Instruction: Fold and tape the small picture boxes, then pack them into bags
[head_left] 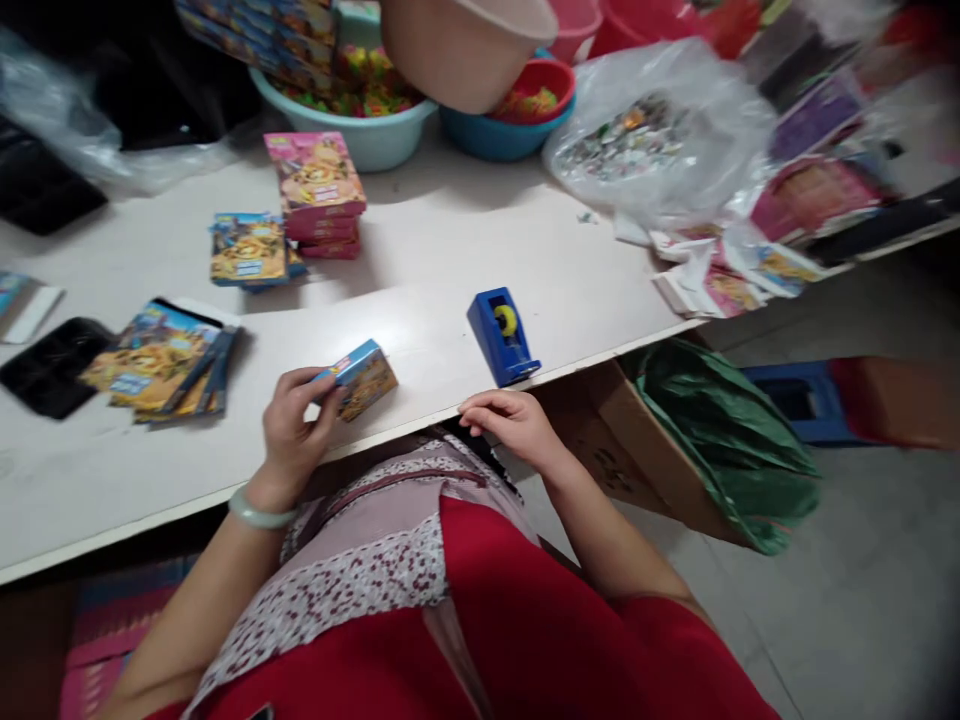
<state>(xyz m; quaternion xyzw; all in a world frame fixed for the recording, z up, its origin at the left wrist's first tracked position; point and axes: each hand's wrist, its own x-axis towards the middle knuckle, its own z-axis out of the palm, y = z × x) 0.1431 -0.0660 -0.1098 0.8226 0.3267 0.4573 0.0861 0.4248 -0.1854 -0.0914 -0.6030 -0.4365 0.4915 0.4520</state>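
Note:
My left hand is closed on a small blue and yellow cardboard box, gripping its left end between thumb and fingers. The box stands on edge on the white table, near the front. My right hand is at the table's front edge, fingertips pinched together; whatever they hold, if anything, is too small to make out. Just beyond it stands a blue tape dispenser with a yellow-cored roll. To the left of my left hand lie flattened, overlapping blue and yellow boxes.
Behind are stacked pink boxes, blue and yellow boxes, a light blue basin and a clear bag of small pieces. A black tray lies left. Below right, a carton holds a green bag.

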